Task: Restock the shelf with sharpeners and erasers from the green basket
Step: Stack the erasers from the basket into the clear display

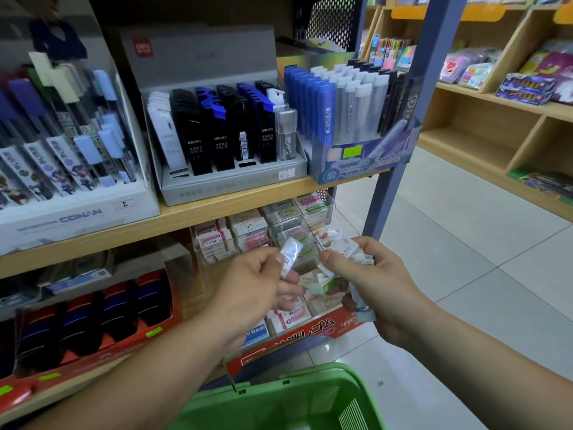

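Green plastic shopping basket (pixel 279 398), slotted walls: bottom of view, below both forearms, in front of the shelving; its contents are not visible.

Left hand (pixel 257 283): raised before the lower shelf level, thumb and fingers pinching one small white wrapped eraser (pixel 290 254), held tilted.

Right hand (pixel 375 274): just beside the left, fingers curled round a clutch of small wrapped erasers (pixel 348 252) in white and orange packets.

Red cardboard display box (pixel 310 328), printed lettering on front: directly beneath the hands, stocked with boxed erasers.

Clear acrylic compartment tray (pixel 280 220): behind the hands, under the light wooden shelf board (pixel 192 217), holding stacked pink, white and green-labelled erasers.

Grey cardboard display stand (pixel 229 181): on the board, with upright black, blue and white lead-refill cases.

Blue printed display carton (pixel 356 162): right of the grey stand, with blue, clear and black tubes.

White cartoon-printed display box (pixel 71 212): left of the grey stand, with clear tubes.

Red open-front tray (pixel 93 346): lower level, left, with dark blue and black items, blurred.
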{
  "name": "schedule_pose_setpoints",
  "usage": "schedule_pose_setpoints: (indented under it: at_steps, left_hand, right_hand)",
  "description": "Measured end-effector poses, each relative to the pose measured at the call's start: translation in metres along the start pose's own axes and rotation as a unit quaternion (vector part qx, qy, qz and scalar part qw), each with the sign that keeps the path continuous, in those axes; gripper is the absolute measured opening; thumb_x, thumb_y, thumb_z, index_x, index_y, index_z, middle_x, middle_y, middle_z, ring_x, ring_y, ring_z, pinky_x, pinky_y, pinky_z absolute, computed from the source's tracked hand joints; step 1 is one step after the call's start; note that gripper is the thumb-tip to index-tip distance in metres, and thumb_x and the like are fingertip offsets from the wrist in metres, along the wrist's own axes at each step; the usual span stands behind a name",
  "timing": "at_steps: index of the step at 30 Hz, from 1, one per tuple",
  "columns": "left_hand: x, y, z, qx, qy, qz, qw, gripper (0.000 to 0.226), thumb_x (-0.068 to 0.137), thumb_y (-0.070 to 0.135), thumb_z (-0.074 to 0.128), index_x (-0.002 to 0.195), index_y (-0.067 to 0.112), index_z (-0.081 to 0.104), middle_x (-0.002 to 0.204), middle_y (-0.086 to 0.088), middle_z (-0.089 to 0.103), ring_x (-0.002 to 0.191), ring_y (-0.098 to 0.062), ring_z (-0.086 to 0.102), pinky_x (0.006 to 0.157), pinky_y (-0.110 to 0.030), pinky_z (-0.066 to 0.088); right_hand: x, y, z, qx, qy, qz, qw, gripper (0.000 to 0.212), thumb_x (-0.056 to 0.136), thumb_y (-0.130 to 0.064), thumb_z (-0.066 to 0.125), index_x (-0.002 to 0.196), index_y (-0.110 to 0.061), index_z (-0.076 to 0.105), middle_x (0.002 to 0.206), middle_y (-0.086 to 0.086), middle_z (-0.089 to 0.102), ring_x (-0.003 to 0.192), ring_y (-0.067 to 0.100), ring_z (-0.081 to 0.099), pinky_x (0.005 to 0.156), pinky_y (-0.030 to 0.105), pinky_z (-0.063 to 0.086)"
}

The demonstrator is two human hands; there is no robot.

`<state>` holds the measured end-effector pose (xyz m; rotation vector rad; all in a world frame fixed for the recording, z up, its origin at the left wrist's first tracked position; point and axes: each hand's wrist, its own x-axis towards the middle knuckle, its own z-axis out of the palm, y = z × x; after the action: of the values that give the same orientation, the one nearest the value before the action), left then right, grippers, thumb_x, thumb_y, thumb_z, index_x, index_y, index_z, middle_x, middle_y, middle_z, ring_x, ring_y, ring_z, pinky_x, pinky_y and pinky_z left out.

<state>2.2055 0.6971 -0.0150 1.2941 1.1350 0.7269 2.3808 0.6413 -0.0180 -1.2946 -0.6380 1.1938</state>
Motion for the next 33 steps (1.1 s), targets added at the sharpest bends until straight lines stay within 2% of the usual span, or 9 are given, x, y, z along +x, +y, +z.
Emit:
schedule_pose_setpoints:
  at_steps: [3, 7, 10, 12, 17, 23, 28, 31, 33]
  left_hand:
    - [0.009, -0.002, -0.01, 0.078, 0.041, -0.019, 0.996, 0.015, 0.107, 0.017, 0.053, 0.115, 0.017, 0.066, 0.089, -0.008, 0.078, 0.073, -0.014, 0.076, 0.063, -0.028, 0.059]
    - [0.02, 0.002, -0.019, 0.117, 0.034, -0.034, 0.992, 0.024, 0.102, 0.009, 0.06, 0.12, 0.021, 0.069, 0.086, 0.001, 0.079, 0.082, -0.014, 0.077, 0.085, -0.037, 0.063]
    - [0.023, 0.012, -0.019, 0.102, 0.032, -0.036, 0.994, 0.035, 0.098, -0.001, 0.063, 0.128, 0.018, 0.064, 0.098, -0.007, 0.077, 0.076, -0.012, 0.077, 0.069, -0.025, 0.061]
    - [0.031, 0.015, -0.018, 0.116, 0.063, -0.012, 0.991, 0.028, 0.097, 0.0, 0.066, 0.119, 0.016, 0.065, 0.097, -0.008, 0.076, 0.073, -0.013, 0.076, 0.061, -0.025, 0.058]
    - [0.078, 0.02, -0.01, 0.198, 0.12, 0.024, 0.973, 0.017, 0.098, 0.006, 0.063, 0.104, 0.02, 0.068, 0.101, 0.008, 0.068, 0.086, -0.003, 0.062, 0.064, -0.002, 0.042]
    - [0.101, 0.005, -0.001, 0.356, 0.078, 0.088, 0.927, 0.024, 0.1, 0.017, 0.059, 0.119, 0.025, 0.072, 0.11, 0.005, 0.069, 0.094, -0.014, 0.065, 0.075, -0.019, 0.048]
    - [0.103, 0.006, 0.001, 0.463, 0.065, 0.116, 0.876, 0.025, 0.103, 0.019, 0.054, 0.113, 0.022, 0.077, 0.114, -0.001, 0.07, 0.1, -0.023, 0.067, 0.091, -0.037, 0.057]
    - [0.102, 0.007, 0.0, 0.487, 0.067, 0.116, 0.863, 0.024, 0.102, 0.02, 0.058, 0.12, 0.026, 0.074, 0.116, 0.001, 0.071, 0.098, -0.02, 0.066, 0.088, -0.034, 0.057]
    - [0.094, 0.01, 0.001, 0.456, 0.087, 0.161, 0.871, 0.026, 0.1, 0.019, 0.063, 0.123, 0.025, 0.072, 0.108, 0.005, 0.073, 0.089, -0.01, 0.065, 0.079, -0.026, 0.055]
  right_hand:
    - [0.003, 0.002, -0.001, -0.027, 0.019, -0.012, 0.999, 0.03, 0.088, -0.019, 0.082, 0.108, -0.009, 0.062, 0.091, 0.008, 0.081, 0.076, 0.032, 0.079, 0.057, 0.041, 0.064]
    - [0.009, 0.004, 0.0, -0.047, 0.009, -0.028, 0.998, 0.026, 0.089, -0.019, 0.082, 0.106, -0.011, 0.064, 0.091, 0.006, 0.081, 0.075, 0.029, 0.08, 0.056, 0.038, 0.063]
    - [0.012, 0.005, 0.0, -0.054, -0.001, -0.038, 0.998, 0.027, 0.088, -0.019, 0.082, 0.105, -0.011, 0.064, 0.091, 0.007, 0.08, 0.075, 0.03, 0.079, 0.061, 0.046, 0.066]
    - [0.015, 0.004, -0.002, -0.048, 0.005, -0.038, 0.998, 0.027, 0.087, -0.019, 0.082, 0.105, -0.011, 0.064, 0.09, 0.007, 0.08, 0.075, 0.031, 0.079, 0.066, 0.05, 0.066]
    - [0.021, 0.003, -0.009, -0.01, -0.004, -0.031, 0.999, 0.029, 0.087, -0.019, 0.083, 0.106, -0.007, 0.063, 0.094, 0.014, 0.08, 0.079, 0.036, 0.079, 0.065, 0.048, 0.066]
    - [0.019, 0.0, -0.017, 0.016, -0.053, -0.003, 0.998, 0.034, 0.087, -0.02, 0.08, 0.112, -0.006, 0.061, 0.096, 0.016, 0.08, 0.081, 0.039, 0.079, 0.061, 0.042, 0.065]
    - [0.02, 0.0, -0.021, 0.017, -0.058, -0.002, 0.998, 0.035, 0.088, -0.021, 0.08, 0.114, -0.008, 0.061, 0.099, 0.015, 0.08, 0.084, 0.039, 0.079, 0.066, 0.045, 0.065]
    - [0.019, -0.002, -0.022, 0.011, -0.064, 0.001, 0.998, 0.034, 0.088, -0.022, 0.08, 0.113, -0.009, 0.061, 0.101, 0.014, 0.08, 0.085, 0.037, 0.079, 0.068, 0.047, 0.065]
    - [0.02, -0.002, -0.022, 0.008, -0.065, -0.002, 0.998, 0.034, 0.087, -0.023, 0.081, 0.113, -0.011, 0.062, 0.104, 0.015, 0.079, 0.088, 0.039, 0.078, 0.079, 0.06, 0.063]
